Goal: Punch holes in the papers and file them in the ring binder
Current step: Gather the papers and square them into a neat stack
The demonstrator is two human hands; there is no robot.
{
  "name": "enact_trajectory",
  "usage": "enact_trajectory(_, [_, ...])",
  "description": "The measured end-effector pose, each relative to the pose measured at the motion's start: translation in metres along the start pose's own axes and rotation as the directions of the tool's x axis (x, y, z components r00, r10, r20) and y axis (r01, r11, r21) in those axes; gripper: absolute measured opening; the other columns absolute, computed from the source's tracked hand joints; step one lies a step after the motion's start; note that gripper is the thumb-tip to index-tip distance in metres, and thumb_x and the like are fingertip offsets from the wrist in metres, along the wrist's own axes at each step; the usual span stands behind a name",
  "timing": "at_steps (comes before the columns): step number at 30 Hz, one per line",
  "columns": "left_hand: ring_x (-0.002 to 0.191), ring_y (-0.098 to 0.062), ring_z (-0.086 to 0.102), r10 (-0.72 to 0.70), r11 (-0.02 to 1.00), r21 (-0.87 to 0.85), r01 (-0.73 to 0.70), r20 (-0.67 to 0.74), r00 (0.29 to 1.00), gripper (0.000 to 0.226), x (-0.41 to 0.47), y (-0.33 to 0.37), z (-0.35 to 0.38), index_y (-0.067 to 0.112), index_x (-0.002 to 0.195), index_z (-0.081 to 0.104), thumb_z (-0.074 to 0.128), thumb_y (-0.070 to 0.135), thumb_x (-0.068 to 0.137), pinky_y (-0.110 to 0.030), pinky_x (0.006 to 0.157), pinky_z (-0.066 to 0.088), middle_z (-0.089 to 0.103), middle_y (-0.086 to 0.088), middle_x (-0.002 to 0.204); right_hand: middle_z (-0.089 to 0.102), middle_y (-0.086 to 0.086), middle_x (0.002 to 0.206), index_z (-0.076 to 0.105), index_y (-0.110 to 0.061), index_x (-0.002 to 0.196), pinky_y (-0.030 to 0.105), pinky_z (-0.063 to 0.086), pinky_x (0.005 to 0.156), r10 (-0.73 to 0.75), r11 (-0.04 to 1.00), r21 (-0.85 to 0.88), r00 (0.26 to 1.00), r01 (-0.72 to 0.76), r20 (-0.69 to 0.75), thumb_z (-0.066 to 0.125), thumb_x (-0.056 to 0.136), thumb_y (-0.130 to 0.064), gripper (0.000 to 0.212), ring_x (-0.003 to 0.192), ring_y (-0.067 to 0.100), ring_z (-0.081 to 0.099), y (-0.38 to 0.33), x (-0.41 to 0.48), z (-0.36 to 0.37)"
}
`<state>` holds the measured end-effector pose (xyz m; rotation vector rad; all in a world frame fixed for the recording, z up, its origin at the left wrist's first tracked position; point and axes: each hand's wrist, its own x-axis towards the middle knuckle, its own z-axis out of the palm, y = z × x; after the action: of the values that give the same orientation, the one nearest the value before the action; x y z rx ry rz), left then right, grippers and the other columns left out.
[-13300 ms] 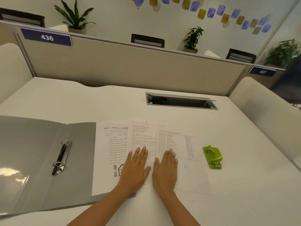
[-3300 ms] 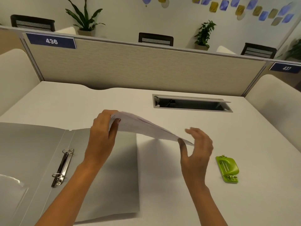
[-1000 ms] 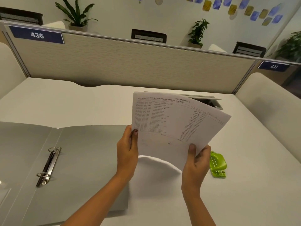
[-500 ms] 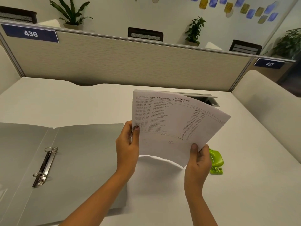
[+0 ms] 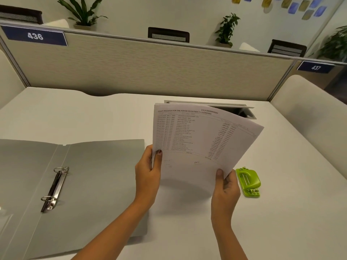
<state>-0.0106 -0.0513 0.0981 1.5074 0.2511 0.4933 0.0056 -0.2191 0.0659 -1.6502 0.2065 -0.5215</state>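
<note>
Ring binder (image 5: 90,184) lay open at my 9 o'clock, rings (image 5: 54,184) closed and empty. My left hand (image 5: 148,175) pinched the left edge of the papers (image 5: 202,145); stack stood upright off the desk (image 5: 93,113) at 12 o'clock, top corner drooping right. My right hand (image 5: 226,186) gripped the bottom right corner, thumb on front. Green hole punch (image 5: 248,182) sat at 3 o'clock, just beside that hand, untouched. Nothing punched yet, I judged. Risk: sheets looked slightly fanned, so feeding them unsquared would give misaligned holes; a loose grip could let sheets slide.
</note>
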Motion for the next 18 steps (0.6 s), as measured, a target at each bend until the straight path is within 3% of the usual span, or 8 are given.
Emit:
enact_trajectory(6, [0.095, -0.005, 0.065, -0.003, 0.995, 0.102, 0.005, -0.02, 1.0, 0.025, 0.003, -0.007, -0.003, 0.019, 0.119, 0.059, 0.048, 0.023, 0.097, -0.02, 0.077, 0.057, 0.068, 0.006, 0.108, 0.068, -0.009, 0.101, 0.058, -0.027, 0.104, 0.008, 0.05, 0.072, 0.038, 0.998, -0.058, 0.998, -0.034, 0.056, 0.049, 0.098, -0.022, 0.012, 0.088, -0.003, 0.062, 0.006, -0.002, -0.003])
enact_trajectory(10, [0.086, -0.012, 0.067, 0.036, 0.984, 0.176, -0.025, -0.061, 0.997, 0.023, 0.012, -0.004, -0.01, 0.016, 0.113, 0.065, 0.049, 0.023, 0.097, -0.014, 0.066, 0.054, 0.07, 0.005, 0.099, 0.069, -0.005, 0.096, 0.06, -0.013, 0.104, 0.007, 0.049, 0.067, 0.002, 0.996, -0.092, 0.986, 0.013, 0.165, 0.049, 0.098, -0.018, 0.014, 0.084, 0.0, 0.063, -0.001, 0.004, -0.01])
enact_trajectory(13, [0.084, -0.013, 0.069, -0.01, 0.989, 0.144, 0.021, -0.077, 0.997, 0.018, 0.017, -0.003, -0.018, 0.024, 0.104, 0.068, 0.051, 0.026, 0.097, -0.023, 0.069, 0.058, 0.072, 0.007, 0.095, 0.071, -0.006, 0.092, 0.062, -0.012, 0.103, 0.009, 0.048, 0.067, 0.011, 0.995, -0.1, 0.967, 0.015, 0.253, 0.054, 0.096, -0.018, 0.012, 0.082, 0.001, 0.066, -0.006, 0.013, -0.017])
enact_trajectory(15, [0.083, -0.012, 0.07, -0.086, 0.994, 0.06, 0.093, -0.111, 0.99, 0.017, 0.022, -0.003, -0.022, 0.033, 0.096, 0.068, 0.052, 0.025, 0.097, -0.027, 0.069, 0.059, 0.074, 0.01, 0.092, 0.073, -0.005, 0.096, 0.064, -0.017, 0.105, 0.017, 0.054, 0.073, 0.07, 0.995, -0.092, 0.953, -0.045, 0.294, 0.06, 0.093, -0.019, 0.013, 0.088, 0.005, 0.069, -0.005, 0.02, -0.021])
enact_trajectory(18, [0.082, -0.007, 0.07, -0.212, 0.975, -0.108, 0.197, -0.162, 0.964, 0.018, 0.026, -0.002, -0.025, 0.029, 0.1, 0.069, 0.053, 0.02, 0.096, -0.017, 0.063, 0.054, 0.073, 0.015, 0.092, 0.075, 0.005, 0.095, 0.067, -0.019, 0.101, 0.038, 0.057, 0.075, 0.213, 0.976, -0.033, 0.917, -0.214, 0.337, 0.065, 0.09, -0.018, 0.011, 0.089, 0.025, 0.07, -0.008, 0.024, -0.023])
